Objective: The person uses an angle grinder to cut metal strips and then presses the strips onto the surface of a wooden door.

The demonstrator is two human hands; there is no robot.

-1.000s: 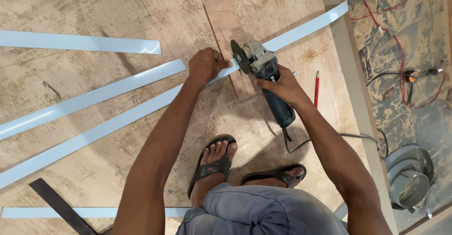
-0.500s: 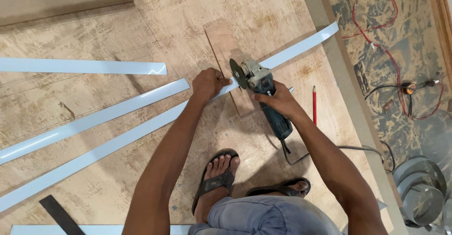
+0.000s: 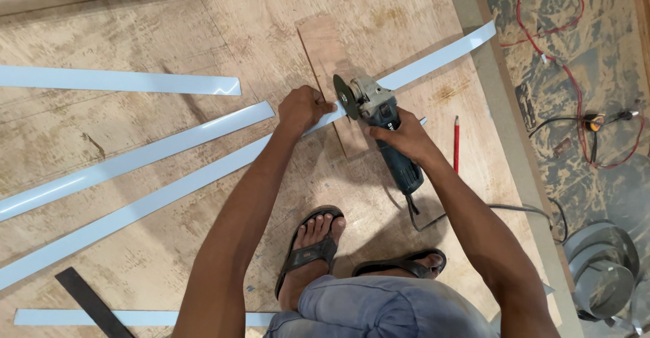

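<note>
The long pale-blue flat strip (image 3: 169, 196) you are working on lies slantwise across the plywood floor (image 3: 203, 33), running from the lower left up to the upper right, and it crosses over a small reddish wooden block (image 3: 328, 53) near its upper part. Your left hand (image 3: 303, 108) presses down on the strip just left of that block, fingers curled shut over its edge. Your right hand (image 3: 399, 138) is wrapped tight around the blue-bodied angle grinder with a grey head (image 3: 382, 124), and its dark cutting disc (image 3: 345, 97) stands upright right at the strip, just beside your left hand; whether the disc actually touches the strip is hard to make out from up here. The grinder's black cord (image 3: 460, 213) trails off to the right across the floor.

A red pencil (image 3: 456, 145) lies just right of your right wrist. Two more pale-blue strips (image 3: 122, 80) lie to the left, roughly alongside the one you hold, and another (image 3: 135, 318) lies along the bottom edge, partly under a dark flat bar (image 3: 91, 304). Your sandalled feet (image 3: 308, 250) rest on the floor below the grinder. Off to the right, past a raised edge, lie red wires (image 3: 575, 33) and a roll of grey sheet metal (image 3: 602, 270)
</note>
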